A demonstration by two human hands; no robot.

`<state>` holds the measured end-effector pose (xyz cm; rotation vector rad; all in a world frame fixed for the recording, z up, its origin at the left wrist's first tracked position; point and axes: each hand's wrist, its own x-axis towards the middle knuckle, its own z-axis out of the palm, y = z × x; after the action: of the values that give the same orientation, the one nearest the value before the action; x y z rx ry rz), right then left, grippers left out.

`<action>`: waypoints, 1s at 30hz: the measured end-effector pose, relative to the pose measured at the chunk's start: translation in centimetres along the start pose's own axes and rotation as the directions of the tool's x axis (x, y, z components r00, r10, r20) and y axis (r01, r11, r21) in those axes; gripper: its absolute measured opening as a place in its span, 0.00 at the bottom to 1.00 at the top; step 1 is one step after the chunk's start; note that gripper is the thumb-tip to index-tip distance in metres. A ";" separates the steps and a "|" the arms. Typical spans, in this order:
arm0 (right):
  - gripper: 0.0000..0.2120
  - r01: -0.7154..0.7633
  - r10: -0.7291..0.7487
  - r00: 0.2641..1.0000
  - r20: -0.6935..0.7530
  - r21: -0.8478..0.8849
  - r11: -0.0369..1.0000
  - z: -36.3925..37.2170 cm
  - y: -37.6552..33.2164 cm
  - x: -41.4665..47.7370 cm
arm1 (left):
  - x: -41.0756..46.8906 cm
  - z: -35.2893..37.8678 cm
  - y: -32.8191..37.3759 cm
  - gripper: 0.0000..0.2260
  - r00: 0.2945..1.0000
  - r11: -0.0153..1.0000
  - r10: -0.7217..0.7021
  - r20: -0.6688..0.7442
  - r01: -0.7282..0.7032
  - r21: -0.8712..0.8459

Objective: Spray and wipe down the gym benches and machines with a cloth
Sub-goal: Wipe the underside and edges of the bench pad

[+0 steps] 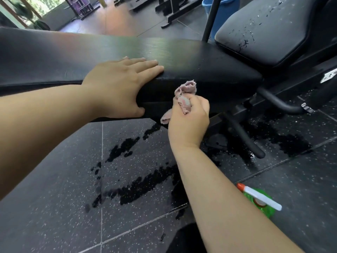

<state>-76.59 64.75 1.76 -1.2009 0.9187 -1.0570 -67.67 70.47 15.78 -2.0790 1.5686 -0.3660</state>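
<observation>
Left hand (pixel 118 83) flat and empty atop the crosswise bench pad (pixel 200 57); right hand (pixel 189 123), just below at the pad's side, clutches the cloth (pixel 187 86).

I am seeing open floor (pixel 54 179) on my side of the bench pad (pixel 182 57), crowding under its right end.
The pad is barring the way ahead, with my left hand (pixel 118 84) lying flat over its near edge. My right hand (pixel 189 121), gripping the cloth (pixel 186 88), is filling the space below the pad's side, and a black frame tube (pixel 244 137) is slanting across the gap to its right. The spray bottle (pixel 259 199) is sitting beside my right forearm.
</observation>
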 end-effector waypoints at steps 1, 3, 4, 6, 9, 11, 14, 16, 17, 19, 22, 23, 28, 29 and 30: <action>0.07 0.016 -0.016 0.994 0.106 -0.003 1.000 -0.9 -0.2 0.0 | -0.1 -0.2 0.0 0.42 1.000 1.000 -0.014 0.003 0.014 -0.010; 0.06 -0.045 0.010 0.940 0.340 0.097 0.994 -3.0 -0.7 -0.2 | -0.7 -0.7 0.4 0.36 0.998 0.989 -0.013 -0.063 0.003 -0.149; 0.04 -0.113 0.033 0.913 0.406 0.177 0.978 -4.1 -0.8 0.1 | -1.2 -0.8 1.0 0.33 0.990 0.957 -0.042 -0.135 0.001 -0.291; 0.06 -0.310 0.122 0.884 0.452 0.368 0.877 -6.4 -1.2 1.2 | -2.5 -0.5 3.6 0.24 0.945 0.797 -0.238 -0.225 0.058 -0.601; 0.10 -0.470 0.182 0.802 0.569 0.414 0.780 -8.8 -2.3 3.2 | -2.9 0.6 8.4 0.20 0.849 0.233 -0.513 0.129 0.283 -0.931; 0.07 -0.469 0.181 0.757 0.627 0.329 0.820 -9.5 -2.9 3.9 | -1.9 1.6 10.6 0.18 0.823 -0.234 -0.394 0.409 0.341 -0.910; 0.06 -0.432 0.202 0.729 0.654 0.212 0.877 -9.9 -2.9 4.2 | -0.7 3.2 13.2 0.05 0.792 -0.523 -0.339 0.507 0.289 -0.802; 0.07 -0.425 0.226 0.747 0.626 0.187 0.886 -10.3 -2.4 4.4 | -0.4 4.2 14.4 0.07 0.765 -0.671 -0.341 0.546 0.208 -0.712; 0.09 -0.438 0.255 0.766 0.589 0.190 0.879 -10.5 -2.1 4.6 | -0.4 4.7 14.7 0.08 0.761 -0.729 -0.326 0.560 0.175 -0.662; 0.09 -0.447 0.321 0.804 0.500 0.155 0.881 -11.0 -1.3 4.8 | -0.6 5.4 15.7 0.09 0.753 -0.791 -0.292 0.590 0.157 -0.592; 0.04 -0.427 0.398 0.822 0.407 -0.022 0.904 -11.9 0.3 5.3 | -0.9 6.2 16.9 0.10 0.770 -0.793 -0.254 0.585 0.181 -0.582; 0.04 -0.453 0.440 0.796 0.416 -0.072 0.889 -12.4 0.7 5.4 | -1.0 6.2 17.0 0.11 0.777 -0.788 -0.253 0.577 0.181 -0.589; 0.16 -0.557 0.453 0.464 0.762 -0.147 0.817 -13.4 2.2 5.6 | -1.4 5.6 15.8 0.12 0.863 -0.638 -0.251 0.437 0.192 -0.746; 0.15 -0.538 0.412 0.444 0.795 -0.132 0.833 -13.1 2.4 5.5 | -1.6 5.6 15.5 0.11 0.885 -0.584 -0.253 0.391 0.182 -0.791; 0.17 -0.524 0.373 0.452 0.810 -0.097 0.846 -12.8 2.6 5.5 | -1.7 5.6 15.3 0.11 0.904 -0.553 -0.245 0.351 0.167 -0.816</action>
<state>-86.97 56.20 -2.69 -1.0311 0.3419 -0.0555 -77.84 70.28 2.97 -3.7417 1.2096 1.9056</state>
